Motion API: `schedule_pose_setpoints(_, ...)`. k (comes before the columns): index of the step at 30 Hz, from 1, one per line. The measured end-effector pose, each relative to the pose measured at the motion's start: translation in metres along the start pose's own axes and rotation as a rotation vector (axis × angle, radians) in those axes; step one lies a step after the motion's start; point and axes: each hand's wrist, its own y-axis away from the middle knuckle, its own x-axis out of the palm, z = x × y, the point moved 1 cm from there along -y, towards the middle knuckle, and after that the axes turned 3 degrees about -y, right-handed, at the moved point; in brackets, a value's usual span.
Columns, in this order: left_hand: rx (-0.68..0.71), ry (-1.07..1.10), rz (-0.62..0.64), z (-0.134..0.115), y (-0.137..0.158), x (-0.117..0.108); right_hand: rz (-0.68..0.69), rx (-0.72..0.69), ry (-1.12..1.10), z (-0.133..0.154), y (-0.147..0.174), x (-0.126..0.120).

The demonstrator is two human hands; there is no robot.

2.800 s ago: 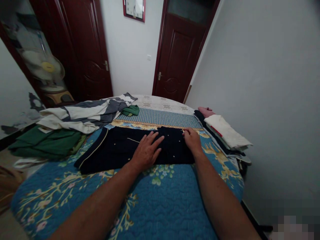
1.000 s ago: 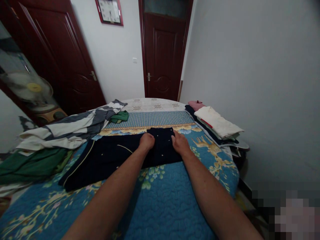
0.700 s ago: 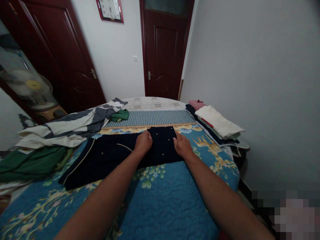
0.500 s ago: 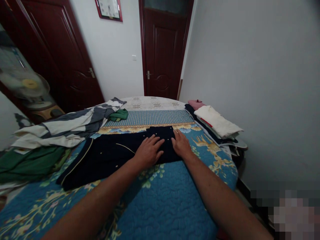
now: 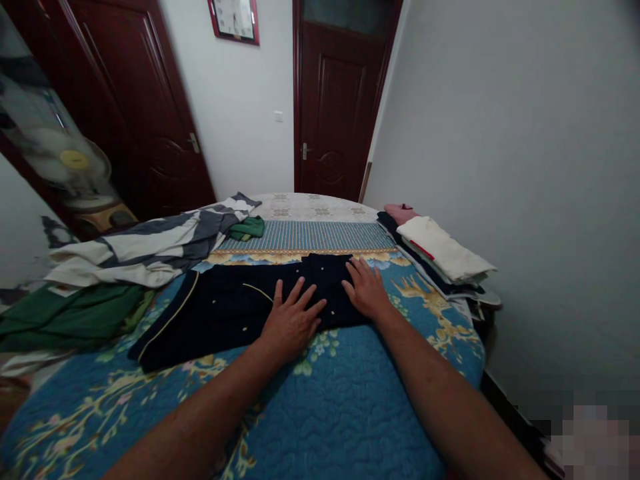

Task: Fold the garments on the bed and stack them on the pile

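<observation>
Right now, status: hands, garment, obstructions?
Left hand open on dark garment; right hand open at its right end. Garment on blue quilt. Nothing else atop.

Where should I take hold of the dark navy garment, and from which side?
Probably the pale-trimmed end of the dark navy garment, pinching its edge from the left. The cloth lies flat on the blue quilted cover, and that end is uncovered, whereas the left hand and right hand rest toward the other end.

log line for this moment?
left hand: spread on navy garment | right hand: at garment's right end | garment: lying on blue quilt | folded stack: right side
</observation>
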Motion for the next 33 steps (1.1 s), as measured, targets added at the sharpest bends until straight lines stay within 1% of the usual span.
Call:
schedule_pose_setpoints(1,-0.010,0.010,0.005,0.001,0.000,0.001,-0.006,-0.046,0.008,0.004,0.000,0.001)
schedule_pose_setpoints(3,-0.035,0.053,0.034,0.004,0.000,0.004,0.059,-0.082,0.009,0.013,-0.002,0.005)
schedule_pose_setpoints(6,-0.051,0.132,0.080,0.010,-0.001,0.009,0.198,-0.049,0.009,0.021,-0.006,0.014)
schedule_pose_setpoints(8,-0.031,0.169,0.092,0.015,-0.003,0.010,0.225,-0.030,0.016,0.024,-0.009,0.017)
schedule_pose_setpoints(11,0.007,0.215,0.111,0.020,-0.007,0.009,0.223,-0.005,0.026,0.025,-0.013,0.018)
schedule_pose_setpoints(14,0.005,0.243,0.129,0.023,-0.010,0.008,0.229,0.041,0.030,0.024,-0.021,0.017)
schedule_pose_setpoints(22,-0.004,0.270,0.152,0.022,-0.011,0.001,0.248,0.179,0.016,0.016,-0.065,0.024)
schedule_pose_setpoints(28,-0.008,0.280,0.152,0.023,-0.010,0.001,0.271,0.223,0.018,0.002,-0.097,0.034)
schedule_pose_setpoints(31,0.003,0.283,0.135,0.023,-0.010,0.004,0.262,0.238,0.017,-0.003,-0.103,0.039)
schedule_pose_setpoints(33,0.012,0.286,0.124,0.024,-0.009,0.006,0.212,0.233,0.019,-0.003,-0.102,0.041)
